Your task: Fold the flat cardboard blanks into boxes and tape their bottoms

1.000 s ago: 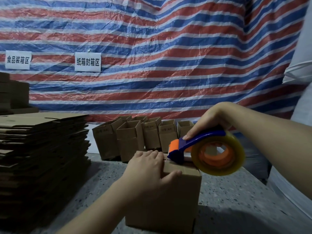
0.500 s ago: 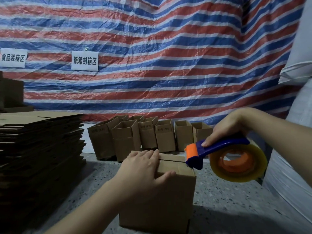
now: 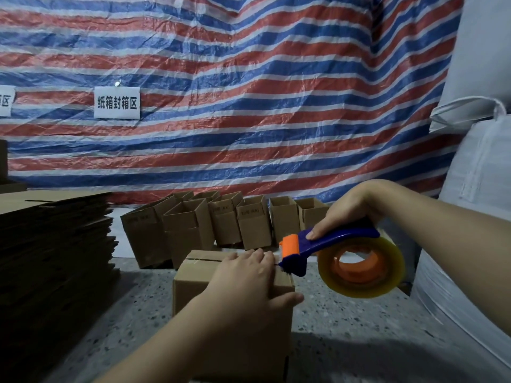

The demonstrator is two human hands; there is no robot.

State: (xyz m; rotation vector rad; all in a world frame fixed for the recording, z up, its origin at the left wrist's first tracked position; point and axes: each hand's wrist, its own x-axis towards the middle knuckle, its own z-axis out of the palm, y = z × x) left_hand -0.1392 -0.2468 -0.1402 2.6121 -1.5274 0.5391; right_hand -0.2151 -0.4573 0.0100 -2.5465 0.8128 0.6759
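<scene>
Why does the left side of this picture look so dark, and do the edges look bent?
Head view: light falls from the right, so the stack of flat blanks sits in deep shadow; the tarp shows soft glare; the wide lens bows the edges; the tape dispenser and the box stay sharp.

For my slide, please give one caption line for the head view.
Left hand steadies a cardboard box while right hand holds a tape dispenser at its edge.

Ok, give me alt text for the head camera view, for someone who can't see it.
A person's left hand presses on a cardboard box while the right hand holds a blue and orange tape dispenser at its right edge. Behind stand open boxes, a stack of flat blanks at left, and a striped tarp.
</scene>
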